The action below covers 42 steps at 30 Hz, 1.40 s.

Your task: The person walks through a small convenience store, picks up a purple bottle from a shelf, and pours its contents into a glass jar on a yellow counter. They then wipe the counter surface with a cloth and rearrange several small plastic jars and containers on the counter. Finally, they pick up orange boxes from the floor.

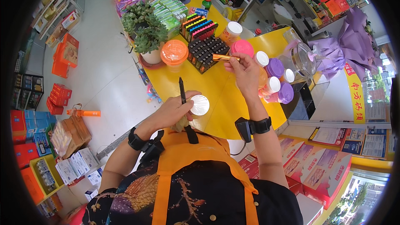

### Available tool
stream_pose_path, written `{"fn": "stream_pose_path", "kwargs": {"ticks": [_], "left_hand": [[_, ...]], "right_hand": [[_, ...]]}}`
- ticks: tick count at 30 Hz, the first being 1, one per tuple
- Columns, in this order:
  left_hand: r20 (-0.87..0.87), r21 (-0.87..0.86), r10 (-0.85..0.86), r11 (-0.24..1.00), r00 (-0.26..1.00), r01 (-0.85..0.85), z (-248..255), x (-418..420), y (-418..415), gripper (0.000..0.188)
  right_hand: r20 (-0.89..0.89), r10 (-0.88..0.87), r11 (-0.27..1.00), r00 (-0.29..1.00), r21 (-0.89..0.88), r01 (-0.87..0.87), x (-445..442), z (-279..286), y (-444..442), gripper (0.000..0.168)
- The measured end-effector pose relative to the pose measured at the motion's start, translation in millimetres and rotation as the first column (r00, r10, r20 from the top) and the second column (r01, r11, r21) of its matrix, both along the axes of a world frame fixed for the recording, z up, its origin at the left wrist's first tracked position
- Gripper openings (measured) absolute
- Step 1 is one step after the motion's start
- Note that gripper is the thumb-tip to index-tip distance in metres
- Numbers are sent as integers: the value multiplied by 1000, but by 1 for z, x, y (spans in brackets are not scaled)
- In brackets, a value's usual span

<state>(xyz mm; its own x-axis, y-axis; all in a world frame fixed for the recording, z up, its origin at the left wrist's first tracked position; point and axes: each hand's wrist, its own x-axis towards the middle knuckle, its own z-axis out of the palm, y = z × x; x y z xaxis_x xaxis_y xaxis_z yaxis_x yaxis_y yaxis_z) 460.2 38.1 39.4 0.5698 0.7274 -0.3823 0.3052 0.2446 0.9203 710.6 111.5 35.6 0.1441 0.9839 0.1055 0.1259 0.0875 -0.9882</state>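
My left hand [173, 109] grips a small round container with a shiny white top [200, 105] near the front edge of the yellow table [218, 112]. A black pen [182, 89] sticks up between the thumb and fingers of that same hand. Pinched in the fingertips of my right hand [245, 75] is a slim, shiny orange-gold item [222, 57], perhaps a lighter. It is above the near right part of a black rack [203, 50] filled with several dark-topped items. Whether it touches the rack I cannot tell.
Left of the rack are an orange-lidded tub [174, 52] and a potted succulent [145, 29]. Colourful highlighters [200, 26] stand behind it. Several lidded jars, including a purple-lidded one [285, 93], crowd the right side. Cartons [325, 168] are stacked at lower right.
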Motion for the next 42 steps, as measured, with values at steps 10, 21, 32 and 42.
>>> {"fn": "stream_pose_path", "kwargs": {"ticks": [10, 21, 32, 42], "left_hand": [[-5, 57, -38, 998, 999, 38, 7, -3, 1, 48], [85, -62, 25, 998, 996, -20, -14, -3, 11, 66], [89, 114, 97, 988, 991, -107, -15, -1, 26, 52], [13, -2, 180, 984, 984, -180, -32, -11, 29, 52]], "right_hand": [[740, -230, 924, 632, 370, -97, -47, -35, 42, 35], [540, 425, 897, 726, -142, -419, -32, 33, -71, 66], [742, 18, 980, 671, 121, -159, -10, 13, -55, 58], [807, -182, 956, 563, 279, -91, -10, 17, -39, 57]]}}
